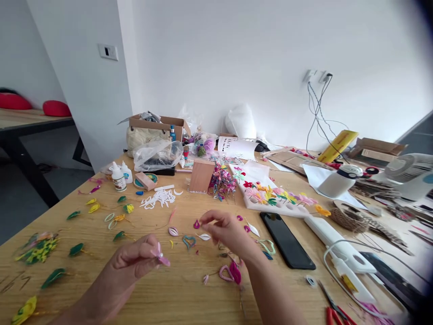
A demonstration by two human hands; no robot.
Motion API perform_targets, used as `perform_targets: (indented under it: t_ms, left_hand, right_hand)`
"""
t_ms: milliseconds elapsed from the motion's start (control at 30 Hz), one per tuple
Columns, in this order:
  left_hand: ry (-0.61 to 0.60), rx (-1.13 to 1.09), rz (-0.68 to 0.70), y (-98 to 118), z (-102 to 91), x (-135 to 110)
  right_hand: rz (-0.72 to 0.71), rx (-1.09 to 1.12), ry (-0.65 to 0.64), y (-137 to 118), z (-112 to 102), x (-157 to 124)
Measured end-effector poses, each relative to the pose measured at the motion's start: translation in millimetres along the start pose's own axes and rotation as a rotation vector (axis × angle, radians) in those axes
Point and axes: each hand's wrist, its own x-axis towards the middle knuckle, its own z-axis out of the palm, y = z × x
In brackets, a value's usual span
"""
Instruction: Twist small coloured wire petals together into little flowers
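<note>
My left hand (137, 262) pinches a small pink flower piece (162, 258) with a white bead-like centre, held above the table. My right hand (225, 230) hovers to the right, its fingers bent and the fingertips slightly apart, with nothing visible between them. Close to those fingertips is a magenta teardrop loop (196, 224). A white leaf-shaped piece (204, 237), a blue heart-shaped loop (189, 242) and a pale pink striped petal (173, 231) lie between my hands. Magenta petals (234, 272) rest below my right wrist.
Green leaves (76, 249) and yellow pieces lie at left. Glue bottles (118, 177), white strips (160, 197) and a wooden block (200, 177) stand farther back. A black phone (287, 240), a white power strip (338, 243), red-handled scissors (333, 307) and a foam board of flowers (274, 207) are at right.
</note>
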Motion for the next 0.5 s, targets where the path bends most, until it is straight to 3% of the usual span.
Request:
perform_targets:
  t_ms: [67,133,500]
  left_hand:
    - [-0.028,-0.023,-0.033,1.7,2.2,-1.5]
    - [-0.052,-0.029,-0.062,0.8,1.9,-3.1]
    - [-0.176,0.049,-0.054,-10.9,-4.8,-4.3]
  right_hand:
    - [0.082,-0.342,0.248,10.3,-16.2,5.5]
    - [0.123,-0.603,0.340,21.5,-27.6,9.6]
    - [0.227,-0.947,0.316,54.7,-44.4,17.8]
